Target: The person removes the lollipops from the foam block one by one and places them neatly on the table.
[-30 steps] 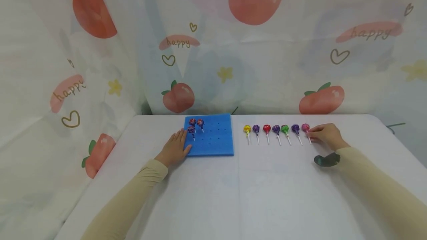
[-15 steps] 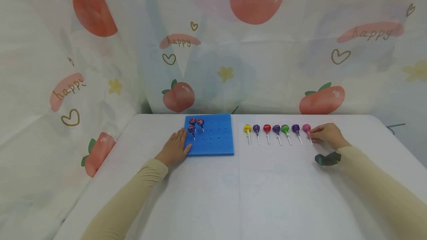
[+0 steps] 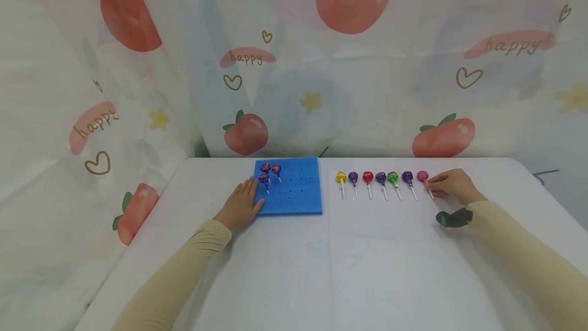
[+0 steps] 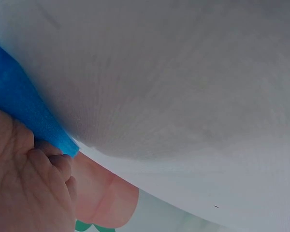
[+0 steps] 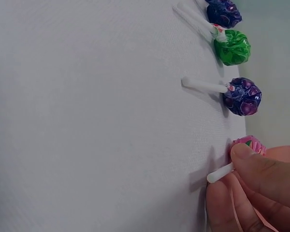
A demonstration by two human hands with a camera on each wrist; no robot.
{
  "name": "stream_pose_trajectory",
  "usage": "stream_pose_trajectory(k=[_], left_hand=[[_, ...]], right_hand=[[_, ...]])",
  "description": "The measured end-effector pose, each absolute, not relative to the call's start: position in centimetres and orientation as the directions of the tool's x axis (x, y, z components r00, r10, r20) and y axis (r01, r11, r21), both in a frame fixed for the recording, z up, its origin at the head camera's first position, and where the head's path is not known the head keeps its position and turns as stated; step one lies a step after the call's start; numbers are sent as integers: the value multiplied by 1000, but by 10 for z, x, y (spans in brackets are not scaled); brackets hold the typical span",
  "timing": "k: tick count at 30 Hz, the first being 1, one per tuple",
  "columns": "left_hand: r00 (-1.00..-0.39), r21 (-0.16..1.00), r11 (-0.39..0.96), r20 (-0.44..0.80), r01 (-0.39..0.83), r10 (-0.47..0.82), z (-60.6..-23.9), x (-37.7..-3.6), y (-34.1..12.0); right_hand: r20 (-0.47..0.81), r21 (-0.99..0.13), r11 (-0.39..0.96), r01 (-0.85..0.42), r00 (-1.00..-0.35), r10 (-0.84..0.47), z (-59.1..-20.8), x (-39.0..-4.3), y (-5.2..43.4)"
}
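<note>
A blue foam board [image 3: 298, 195] with rows of holes lies on the white table, and three wrapped lollipops [image 3: 270, 171] stand in its far left corner. My left hand [image 3: 248, 193] rests with straight fingers on the board's left edge; the left wrist view shows the fingers [image 4: 48, 162] against the foam [image 4: 19, 106]. To the right lies a row of several lollipops, from yellow [image 3: 340, 178] to pink [image 3: 422, 175]. My right hand [image 3: 432, 186] pinches the pink lollipop [image 5: 249, 143] by its white stick, thumb on top. A purple lollipop [image 5: 242, 95] and a green one [image 5: 232, 47] lie beside it.
The white table [image 3: 349, 269] reaches a peach-print curtain [image 3: 294, 65] hung behind and to the left. A dark strap [image 3: 454, 217] sits at my right wrist. Both beige sleeves stretch over the near part of the table.
My right hand has edged slightly to the right with the pink lollipop between its fingers. The left hand and the foam board have stayed put.
</note>
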State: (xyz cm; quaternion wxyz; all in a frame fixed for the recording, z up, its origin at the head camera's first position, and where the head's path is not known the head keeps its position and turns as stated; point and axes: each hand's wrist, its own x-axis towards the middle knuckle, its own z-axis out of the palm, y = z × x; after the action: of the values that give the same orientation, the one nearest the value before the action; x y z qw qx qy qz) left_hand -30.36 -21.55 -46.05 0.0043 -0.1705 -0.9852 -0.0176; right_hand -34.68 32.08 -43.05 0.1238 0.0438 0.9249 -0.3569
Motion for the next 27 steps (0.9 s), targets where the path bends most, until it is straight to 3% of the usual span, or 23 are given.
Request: stream_pose_trajectory(k=[22,27], left_hand=[[-944,42,944,5,328,329,-460,-304,-215],[-944,30,943,3,331,331,-461,-306,-216]], right_hand=[[-288,-616,762,199,-957,17,-425,-345,317],[-270,-656,734,179,-963,-7,-425,-345,320]])
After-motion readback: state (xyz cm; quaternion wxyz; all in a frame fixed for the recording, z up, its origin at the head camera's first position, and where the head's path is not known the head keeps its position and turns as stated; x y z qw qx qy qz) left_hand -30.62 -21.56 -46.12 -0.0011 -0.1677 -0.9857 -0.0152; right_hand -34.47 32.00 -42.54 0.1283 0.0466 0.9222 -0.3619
